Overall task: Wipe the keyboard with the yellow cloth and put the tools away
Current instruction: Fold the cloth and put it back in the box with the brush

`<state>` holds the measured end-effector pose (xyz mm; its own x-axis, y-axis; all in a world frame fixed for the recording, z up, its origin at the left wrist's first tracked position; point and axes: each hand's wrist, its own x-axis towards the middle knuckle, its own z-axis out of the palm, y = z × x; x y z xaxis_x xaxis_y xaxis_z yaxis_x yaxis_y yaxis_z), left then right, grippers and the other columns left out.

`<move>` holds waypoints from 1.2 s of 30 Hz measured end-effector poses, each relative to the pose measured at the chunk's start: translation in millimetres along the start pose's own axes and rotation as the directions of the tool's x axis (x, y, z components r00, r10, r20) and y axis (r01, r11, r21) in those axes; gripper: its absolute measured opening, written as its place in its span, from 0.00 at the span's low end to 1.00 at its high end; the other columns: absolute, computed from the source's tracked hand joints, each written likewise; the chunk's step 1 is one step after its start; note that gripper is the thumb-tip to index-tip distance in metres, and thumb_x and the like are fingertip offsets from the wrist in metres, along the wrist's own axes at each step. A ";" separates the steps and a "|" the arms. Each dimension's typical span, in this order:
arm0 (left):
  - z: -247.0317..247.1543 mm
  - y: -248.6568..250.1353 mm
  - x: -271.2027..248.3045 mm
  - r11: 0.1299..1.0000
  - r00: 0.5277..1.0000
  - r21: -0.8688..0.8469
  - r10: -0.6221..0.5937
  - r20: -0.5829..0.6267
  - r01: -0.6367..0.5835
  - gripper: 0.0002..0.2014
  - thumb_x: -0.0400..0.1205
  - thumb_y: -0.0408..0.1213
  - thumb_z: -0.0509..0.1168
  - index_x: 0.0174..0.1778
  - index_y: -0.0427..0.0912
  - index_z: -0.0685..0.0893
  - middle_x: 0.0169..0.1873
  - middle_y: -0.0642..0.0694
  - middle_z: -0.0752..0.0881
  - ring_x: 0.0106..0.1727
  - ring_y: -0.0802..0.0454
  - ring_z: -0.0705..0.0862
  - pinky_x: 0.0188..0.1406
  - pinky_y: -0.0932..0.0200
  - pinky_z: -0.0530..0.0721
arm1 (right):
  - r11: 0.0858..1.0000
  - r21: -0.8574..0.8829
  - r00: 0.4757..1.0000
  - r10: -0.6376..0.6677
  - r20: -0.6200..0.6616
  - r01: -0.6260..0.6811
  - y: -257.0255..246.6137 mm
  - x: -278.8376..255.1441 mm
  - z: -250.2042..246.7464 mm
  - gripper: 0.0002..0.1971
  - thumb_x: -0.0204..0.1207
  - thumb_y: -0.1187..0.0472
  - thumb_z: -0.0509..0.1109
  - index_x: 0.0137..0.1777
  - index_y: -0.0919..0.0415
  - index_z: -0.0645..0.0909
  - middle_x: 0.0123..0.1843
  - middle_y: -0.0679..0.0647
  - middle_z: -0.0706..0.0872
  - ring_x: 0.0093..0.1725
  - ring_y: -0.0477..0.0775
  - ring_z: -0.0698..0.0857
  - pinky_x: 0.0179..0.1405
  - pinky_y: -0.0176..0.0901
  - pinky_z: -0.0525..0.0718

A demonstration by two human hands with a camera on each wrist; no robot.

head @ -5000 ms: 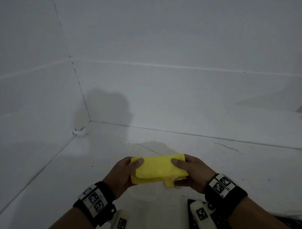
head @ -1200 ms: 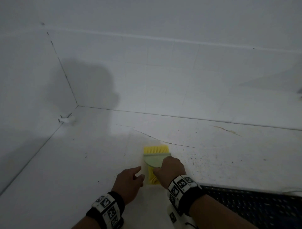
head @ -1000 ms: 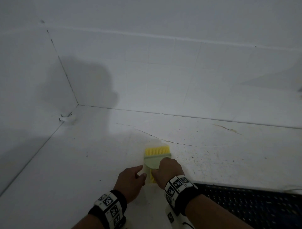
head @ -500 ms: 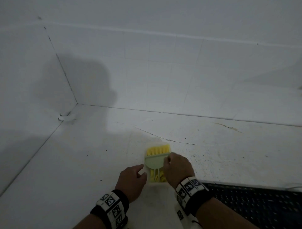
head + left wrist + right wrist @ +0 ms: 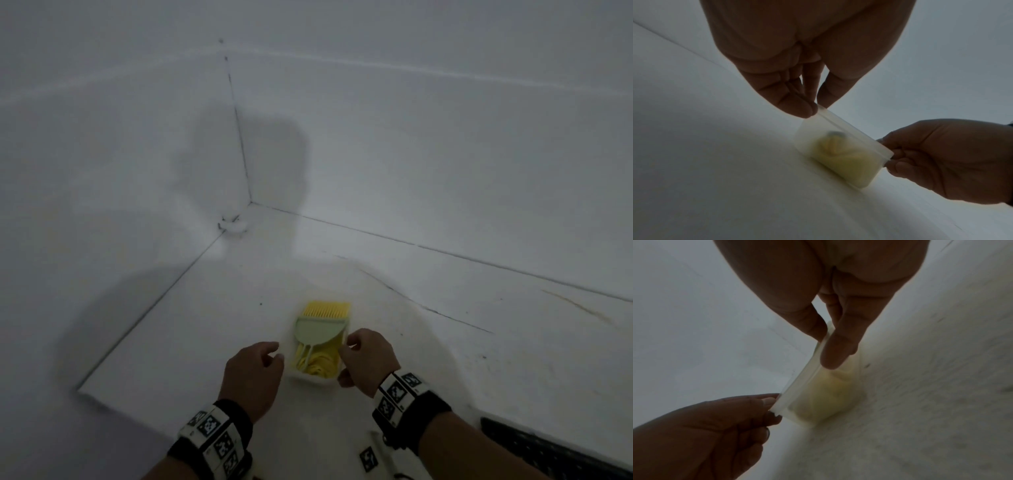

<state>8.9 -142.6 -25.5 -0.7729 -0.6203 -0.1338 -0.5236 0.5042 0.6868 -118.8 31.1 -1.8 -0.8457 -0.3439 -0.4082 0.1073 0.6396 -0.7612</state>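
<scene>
Both hands pinch the rim of a translucent box point(image 5: 310, 383) standing on the white table point(image 5: 445, 342). The left hand point(image 5: 252, 375) grips its left edge, the right hand point(image 5: 368, 359) its right. Between them, the cloth point(image 5: 325, 361) lies inside, under a brush point(image 5: 320, 323).
</scene>
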 end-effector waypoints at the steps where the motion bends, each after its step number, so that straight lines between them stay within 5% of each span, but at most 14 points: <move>1: -7.0 -9.4 0.3 1.000 1.000 0.003 -0.018 -0.026 0.018 0.18 0.87 0.44 0.67 0.72 0.46 0.87 0.64 0.47 0.90 0.61 0.52 0.87 0.70 0.57 0.79 | 1.000 0.004 1.000 -0.004 0.025 0.004 -6.6 1.1 12.5 0.06 0.82 0.60 0.66 0.55 0.61 0.77 0.42 0.60 0.88 0.26 0.53 0.91 0.26 0.46 0.91; 9: -24.5 -34.3 5.4 0.999 0.993 0.019 -0.049 -0.108 0.051 0.17 0.88 0.42 0.67 0.70 0.42 0.89 0.67 0.44 0.90 0.68 0.46 0.87 0.73 0.54 0.79 | 0.996 0.072 0.994 0.046 0.100 -0.054 -21.2 -1.0 45.5 0.06 0.81 0.60 0.68 0.54 0.59 0.74 0.47 0.62 0.87 0.30 0.56 0.93 0.33 0.53 0.93; 12: -22.6 -23.3 -1.5 0.997 0.985 0.015 -0.071 -0.155 0.074 0.18 0.87 0.46 0.67 0.71 0.43 0.87 0.59 0.44 0.89 0.58 0.45 0.87 0.63 0.52 0.81 | 0.991 0.108 0.993 0.064 0.095 -0.074 -21.7 -11.5 30.6 0.12 0.82 0.53 0.69 0.58 0.60 0.76 0.47 0.60 0.88 0.30 0.57 0.93 0.33 0.53 0.94; 15: -12.3 9.6 -19.0 0.997 0.979 0.027 0.071 -0.191 -0.067 0.13 0.86 0.44 0.69 0.65 0.45 0.87 0.48 0.48 0.83 0.46 0.49 0.82 0.50 0.53 0.78 | 1.000 0.020 0.999 -0.019 0.026 0.018 -7.8 -30.8 -4.4 0.11 0.83 0.50 0.66 0.56 0.56 0.78 0.41 0.54 0.89 0.29 0.55 0.92 0.33 0.53 0.93; 17: 5.7 41.9 -34.3 0.978 0.975 0.020 0.209 -0.073 -0.209 0.09 0.85 0.44 0.70 0.59 0.49 0.88 0.45 0.54 0.83 0.42 0.54 0.82 0.49 0.57 0.80 | 0.997 -0.048 0.996 -0.069 -0.050 0.067 12.0 -47.7 -42.2 0.09 0.84 0.50 0.65 0.53 0.54 0.80 0.38 0.52 0.88 0.30 0.55 0.91 0.31 0.50 0.92; 19: 32.0 74.7 -47.8 0.957 0.952 -0.023 0.291 0.100 -0.290 0.05 0.85 0.45 0.70 0.56 0.55 0.88 0.44 0.61 0.84 0.42 0.60 0.83 0.45 0.72 0.77 | 0.994 -0.088 0.985 -0.082 -0.155 0.069 42.1 -64.0 -88.1 0.08 0.82 0.49 0.67 0.49 0.52 0.82 0.37 0.51 0.88 0.29 0.55 0.90 0.29 0.48 0.91; 23: 98.4 131.1 -74.1 0.929 0.852 -0.079 0.364 0.376 -0.362 0.08 0.87 0.50 0.68 0.60 0.58 0.87 0.49 0.62 0.87 0.46 0.66 0.84 0.41 0.80 0.74 | 0.975 -0.215 0.897 -0.042 -0.439 -0.059 126.3 -106.4 -197.0 0.09 0.81 0.49 0.68 0.43 0.49 0.84 0.38 0.45 0.89 0.38 0.48 0.87 0.41 0.43 0.84; 26: 147.2 163.2 -96.5 0.930 0.782 -0.107 0.356 0.512 -0.353 0.11 0.87 0.51 0.67 0.63 0.56 0.86 0.53 0.62 0.87 0.51 0.65 0.85 0.49 0.77 0.76 | 0.952 -0.177 0.780 0.091 -0.619 -0.251 198.6 -152.1 -276.4 0.10 0.83 0.50 0.67 0.44 0.54 0.84 0.39 0.48 0.88 0.39 0.52 0.83 0.41 0.42 0.75; 28: 176.2 178.9 -110.5 0.946 0.767 -0.075 0.301 0.567 -0.316 0.12 0.87 0.51 0.67 0.65 0.53 0.85 0.55 0.59 0.87 0.54 0.62 0.85 0.56 0.64 0.79 | 0.910 -0.124 0.692 0.207 -0.692 -0.397 248.3 -179.3 -319.9 0.12 0.83 0.50 0.66 0.46 0.57 0.84 0.43 0.55 0.88 0.41 0.56 0.81 0.44 0.43 0.73; 32: 216.9 203.8 -132.3 0.987 0.837 -0.006 0.138 0.530 -0.159 0.12 0.87 0.50 0.68 0.60 0.48 0.81 0.55 0.48 0.85 0.56 0.47 0.83 0.57 0.54 0.78 | 0.836 -0.008 0.579 0.373 -0.725 -0.548 345.9 -207.1 -375.7 0.17 0.83 0.47 0.64 0.53 0.60 0.85 0.54 0.64 0.89 0.53 0.65 0.86 0.51 0.48 0.80; 36: 238.7 209.5 -141.1 0.998 0.916 0.066 -0.018 0.401 -0.009 0.19 0.86 0.51 0.68 0.58 0.37 0.87 0.54 0.39 0.88 0.57 0.40 0.85 0.57 0.48 0.79 | 0.815 -0.007 0.634 0.446 -0.631 -0.580 407.6 -204.0 -397.7 0.29 0.81 0.37 0.61 0.60 0.64 0.85 0.58 0.65 0.88 0.58 0.65 0.86 0.55 0.49 0.81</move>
<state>-77.3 193.9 -33.2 -0.8423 -0.3358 -0.4216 -0.5387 0.5483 0.6396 -110.6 635.4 -28.3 -0.8186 0.5012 -0.2804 0.5742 0.7252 -0.3800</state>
